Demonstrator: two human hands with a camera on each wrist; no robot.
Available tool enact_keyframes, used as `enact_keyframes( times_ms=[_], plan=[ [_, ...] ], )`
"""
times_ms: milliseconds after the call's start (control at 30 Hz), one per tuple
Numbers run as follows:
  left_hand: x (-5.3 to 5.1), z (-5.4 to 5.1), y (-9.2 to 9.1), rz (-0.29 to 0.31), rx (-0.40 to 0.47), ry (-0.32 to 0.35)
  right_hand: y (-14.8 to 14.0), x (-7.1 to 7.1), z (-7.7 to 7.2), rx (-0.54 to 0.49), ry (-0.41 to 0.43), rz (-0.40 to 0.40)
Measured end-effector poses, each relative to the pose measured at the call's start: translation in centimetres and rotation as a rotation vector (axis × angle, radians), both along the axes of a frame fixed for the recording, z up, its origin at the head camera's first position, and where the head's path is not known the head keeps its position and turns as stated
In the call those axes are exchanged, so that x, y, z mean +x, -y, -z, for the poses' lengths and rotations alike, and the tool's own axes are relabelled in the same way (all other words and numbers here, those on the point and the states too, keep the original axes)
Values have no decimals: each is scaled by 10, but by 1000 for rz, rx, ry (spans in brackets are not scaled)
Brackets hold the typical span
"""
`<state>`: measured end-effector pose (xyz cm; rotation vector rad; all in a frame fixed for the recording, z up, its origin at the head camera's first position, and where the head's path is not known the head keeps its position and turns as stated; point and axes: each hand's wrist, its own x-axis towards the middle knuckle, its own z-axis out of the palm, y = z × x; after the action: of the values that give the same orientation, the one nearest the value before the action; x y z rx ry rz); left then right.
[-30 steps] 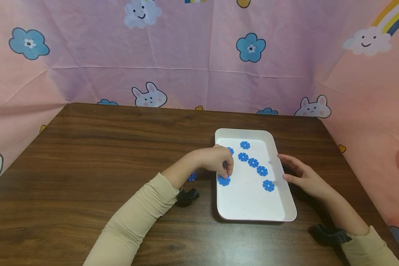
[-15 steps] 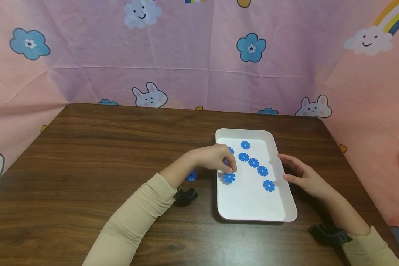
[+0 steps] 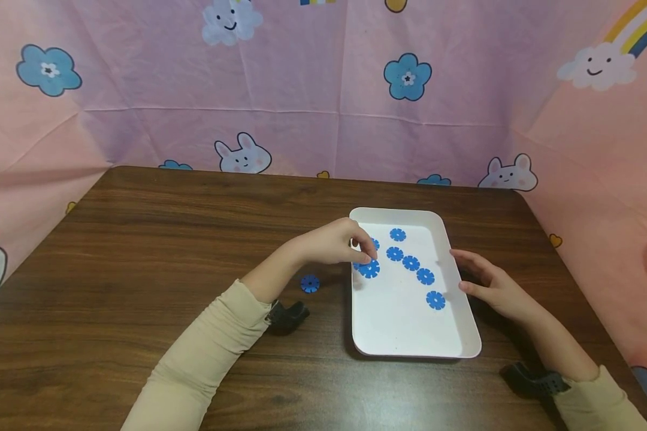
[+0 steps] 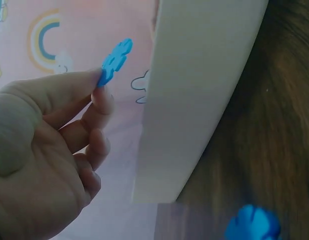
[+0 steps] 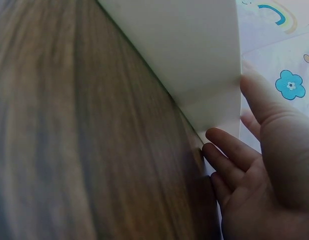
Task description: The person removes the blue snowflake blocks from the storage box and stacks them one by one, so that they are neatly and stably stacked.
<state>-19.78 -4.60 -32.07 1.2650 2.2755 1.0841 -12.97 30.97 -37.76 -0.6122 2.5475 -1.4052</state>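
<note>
While my left hand (image 3: 336, 242) pinches a blue disc (image 3: 369, 269), I should avoid bumping the tray (image 3: 404, 332). My right hand (image 3: 493, 287), relaxed, touches its side

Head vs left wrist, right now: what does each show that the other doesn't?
Only head: the white tray's floor, the blue discs lying on it, and both beige sleeves.

Only left wrist: the palm side of the left hand and the tray's outer side wall.

Both: that hand pinching a held disc, another disc on the table, the wooden table and the printed backdrop.
</note>
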Motion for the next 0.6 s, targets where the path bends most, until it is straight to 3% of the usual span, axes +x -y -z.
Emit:
enact_keyframes(
  times_ms=[200,600],
  plan=[
    [7,-5,17,-62,24,69,0,1,1,0,-2,-1],
    [16,-4,55,-146,32,60,0,1,1,-4,0,3]
  ],
)
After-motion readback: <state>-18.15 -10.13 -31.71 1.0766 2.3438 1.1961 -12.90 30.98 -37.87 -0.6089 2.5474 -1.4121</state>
